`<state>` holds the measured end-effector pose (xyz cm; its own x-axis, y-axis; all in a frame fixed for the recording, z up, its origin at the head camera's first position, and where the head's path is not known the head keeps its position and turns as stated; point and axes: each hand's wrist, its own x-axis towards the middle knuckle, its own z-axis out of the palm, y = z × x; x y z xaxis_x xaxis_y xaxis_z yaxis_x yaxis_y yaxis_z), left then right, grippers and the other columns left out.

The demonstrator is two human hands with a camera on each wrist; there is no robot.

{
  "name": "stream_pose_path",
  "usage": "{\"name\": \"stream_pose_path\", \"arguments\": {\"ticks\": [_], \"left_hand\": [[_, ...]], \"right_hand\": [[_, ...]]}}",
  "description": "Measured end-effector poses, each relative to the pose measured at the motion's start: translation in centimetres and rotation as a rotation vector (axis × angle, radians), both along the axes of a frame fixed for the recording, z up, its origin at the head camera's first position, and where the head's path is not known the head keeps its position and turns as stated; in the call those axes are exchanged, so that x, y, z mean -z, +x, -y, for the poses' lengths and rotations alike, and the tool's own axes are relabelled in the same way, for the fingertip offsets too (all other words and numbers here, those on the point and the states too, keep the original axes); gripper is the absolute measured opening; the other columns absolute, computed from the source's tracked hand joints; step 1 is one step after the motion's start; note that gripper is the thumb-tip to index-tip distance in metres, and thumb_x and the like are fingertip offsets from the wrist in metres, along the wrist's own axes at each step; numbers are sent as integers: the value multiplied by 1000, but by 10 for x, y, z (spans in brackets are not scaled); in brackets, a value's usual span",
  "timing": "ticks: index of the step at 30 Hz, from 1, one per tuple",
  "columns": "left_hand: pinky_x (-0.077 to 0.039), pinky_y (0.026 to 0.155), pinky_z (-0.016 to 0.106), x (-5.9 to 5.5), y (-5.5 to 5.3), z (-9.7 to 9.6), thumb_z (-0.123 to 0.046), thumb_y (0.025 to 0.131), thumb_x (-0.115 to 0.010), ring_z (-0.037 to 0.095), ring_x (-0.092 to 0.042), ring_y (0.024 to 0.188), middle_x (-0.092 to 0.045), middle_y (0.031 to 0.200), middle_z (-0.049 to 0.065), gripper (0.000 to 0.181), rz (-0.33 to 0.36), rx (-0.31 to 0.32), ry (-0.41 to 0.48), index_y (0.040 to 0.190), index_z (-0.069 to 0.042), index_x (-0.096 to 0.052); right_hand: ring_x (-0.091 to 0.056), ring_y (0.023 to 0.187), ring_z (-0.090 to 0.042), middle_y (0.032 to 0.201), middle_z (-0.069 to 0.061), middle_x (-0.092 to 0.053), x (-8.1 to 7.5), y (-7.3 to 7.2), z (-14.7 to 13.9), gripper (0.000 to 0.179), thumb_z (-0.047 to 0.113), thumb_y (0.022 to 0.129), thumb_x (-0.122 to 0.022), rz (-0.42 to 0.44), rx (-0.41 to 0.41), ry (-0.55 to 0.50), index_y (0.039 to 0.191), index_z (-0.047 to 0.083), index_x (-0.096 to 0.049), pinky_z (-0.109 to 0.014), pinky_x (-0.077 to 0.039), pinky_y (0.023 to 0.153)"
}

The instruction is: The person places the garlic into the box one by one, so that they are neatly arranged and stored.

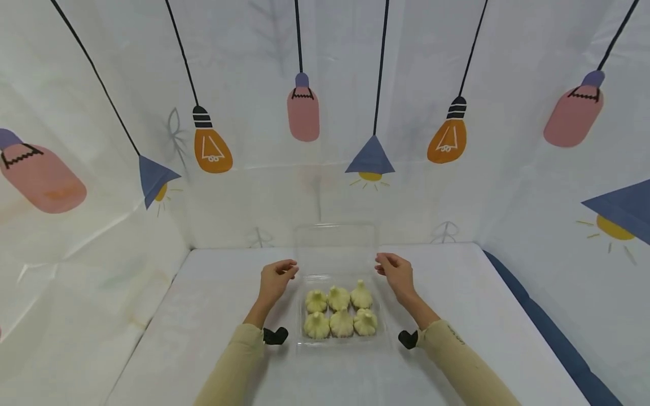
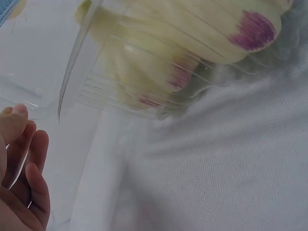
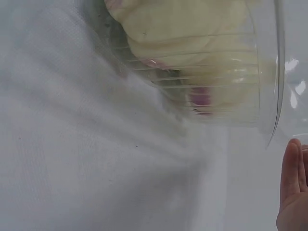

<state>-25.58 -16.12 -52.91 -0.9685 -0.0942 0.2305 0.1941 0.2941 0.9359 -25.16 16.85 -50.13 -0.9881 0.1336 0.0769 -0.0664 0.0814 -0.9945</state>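
Note:
A clear plastic clamshell box lies on the table in front of me, its lid raised at the far side. Inside sit several pale garlic bulbs in two rows; purple patches show on them through the ribbed wall in both wrist views. My left hand pinches the lid's left edge between thumb and fingers. At the opposite edge, my right hand holds the lid with its fingertips. In the right wrist view the fingers reach the clear plastic, and the thumb is mostly hidden.
A white cloth covers the table. White sheets printed with hanging lamps and bulbs stand behind and on both sides. Dark blue fabric runs along the table's right edge. Black wrist mounts jut inward from both sleeves.

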Motion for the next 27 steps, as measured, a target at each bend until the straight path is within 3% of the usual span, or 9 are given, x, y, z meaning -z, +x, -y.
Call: {"name": "stream_pose_path", "arguments": {"ticks": [5,9,14,20,27], "left_hand": [[-44,51,23,-5,1,-1,-8,87,-74,23,-67,70,-72,84,10,19,-37,15,21,102,4,-73],[-46,53,22,-10,2,-2,-9,88,-74,28,-68,73,-72,87,11,18,-56,33,20,101,4,-73],[-53,64,28,-12,11,1,-14,91,-71,35,-68,83,-72,94,11,22,-52,69,2,104,3,-72],[-51,86,46,-22,32,4,-31,100,-56,37,-63,106,-66,116,19,40,38,137,1,119,3,-66],[-39,98,59,-34,51,8,-35,107,-35,46,-43,128,-47,140,24,52,158,298,62,138,5,-47]], "right_hand": [[-65,98,-38,114,-31,-61,-10,6,-1,44,31,100,-57,14,-12,-89,115,-9,-64,-40,-53,84],[-68,94,-26,117,-30,-61,-3,6,-6,59,44,97,-58,14,-8,-141,118,-11,-61,-33,-55,81],[-68,97,-26,122,-33,-56,-1,13,-6,63,45,98,-55,37,-59,-209,121,-13,-58,-33,-54,82],[-60,112,-37,129,-35,-50,6,20,-10,61,41,102,-48,61,-121,-271,127,-14,-52,-36,-52,88],[-52,120,-42,127,-32,-52,5,30,-14,68,46,100,-49,81,-189,-370,124,-17,-49,-41,-46,95]]}}
